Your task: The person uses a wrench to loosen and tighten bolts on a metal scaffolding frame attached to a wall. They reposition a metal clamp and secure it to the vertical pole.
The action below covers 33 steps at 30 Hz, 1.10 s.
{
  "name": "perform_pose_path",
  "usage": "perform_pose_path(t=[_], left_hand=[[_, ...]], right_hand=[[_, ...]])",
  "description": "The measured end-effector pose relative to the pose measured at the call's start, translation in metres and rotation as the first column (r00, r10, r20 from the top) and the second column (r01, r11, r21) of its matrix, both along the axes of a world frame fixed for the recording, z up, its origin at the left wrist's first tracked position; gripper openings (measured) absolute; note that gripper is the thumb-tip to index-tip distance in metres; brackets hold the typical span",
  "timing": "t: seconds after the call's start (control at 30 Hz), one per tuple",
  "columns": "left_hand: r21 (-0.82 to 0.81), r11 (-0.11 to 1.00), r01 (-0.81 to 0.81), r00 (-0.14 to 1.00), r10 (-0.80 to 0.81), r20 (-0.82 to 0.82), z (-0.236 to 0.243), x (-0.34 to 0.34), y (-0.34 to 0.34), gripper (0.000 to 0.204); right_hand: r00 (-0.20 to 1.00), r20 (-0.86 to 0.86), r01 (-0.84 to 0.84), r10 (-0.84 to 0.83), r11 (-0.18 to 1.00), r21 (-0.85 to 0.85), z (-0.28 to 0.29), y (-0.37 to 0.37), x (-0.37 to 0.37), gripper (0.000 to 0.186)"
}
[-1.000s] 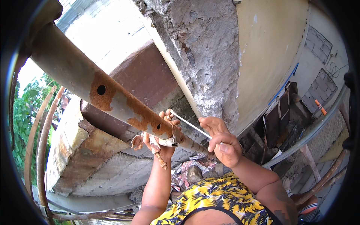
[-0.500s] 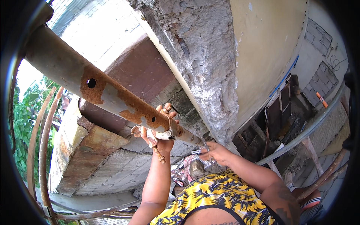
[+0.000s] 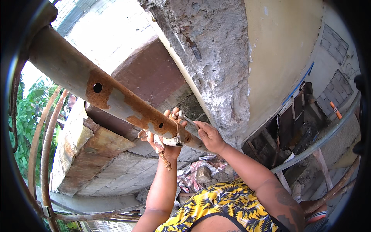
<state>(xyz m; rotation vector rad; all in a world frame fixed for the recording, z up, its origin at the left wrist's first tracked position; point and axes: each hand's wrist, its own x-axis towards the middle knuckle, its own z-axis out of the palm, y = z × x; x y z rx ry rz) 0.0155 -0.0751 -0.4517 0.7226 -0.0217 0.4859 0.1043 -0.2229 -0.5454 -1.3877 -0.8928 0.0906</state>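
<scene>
A rusty metal pipe (image 3: 116,102) with round holes runs from the upper left down to the middle. Around it sits a pipe clamp (image 3: 169,140), with a rusty bolt (image 3: 165,159) hanging below. My left hand (image 3: 171,150) grips the clamp from underneath, fingers curled up past the pipe's far side. My right hand (image 3: 210,137) is closed on a wrench (image 3: 190,121). The wrench's head (image 3: 181,114) meets the clamp's far side by my left fingertips; whether it sits on a nut is too small to tell.
A rough concrete column (image 3: 220,65) stands just beyond the pipe. Curved rusty bars (image 3: 46,150) rise at the left, and a grey pipe (image 3: 309,145) crosses at the right. Rubble and a crumpled sheet (image 3: 193,170) lie below. A person's leg (image 3: 315,214) shows at the lower right.
My right hand has moved up and left along the pipe, bringing the wrench to the clamp beside my left fingers. My left hand stays on the clamp. The view has shifted slightly.
</scene>
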Motion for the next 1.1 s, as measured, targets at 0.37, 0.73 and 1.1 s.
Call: perform_pose_path(t=[0.37,0.73,1.1], left_hand=[[-0.02,0.999,-0.043,0.999,0.042,-0.026,-0.003,0.001,0.0,0.099],[0.047,0.998,-0.033,0.999,0.034,-0.012,-0.001,0.004,-0.003,0.1],[0.223,0.968,-0.119,0.99,0.133,-0.05,-0.032,-0.002,-0.001,0.092]], right_hand=[[0.971,0.233,-0.068,0.062,0.998,0.017,-0.004,0.035,0.033,0.038],[0.975,0.178,-0.125,0.135,0.99,-0.068,0.007,0.008,0.032,0.038],[0.986,0.145,-0.043,0.08,0.969,-0.242,-0.004,-0.004,0.01,0.06]])
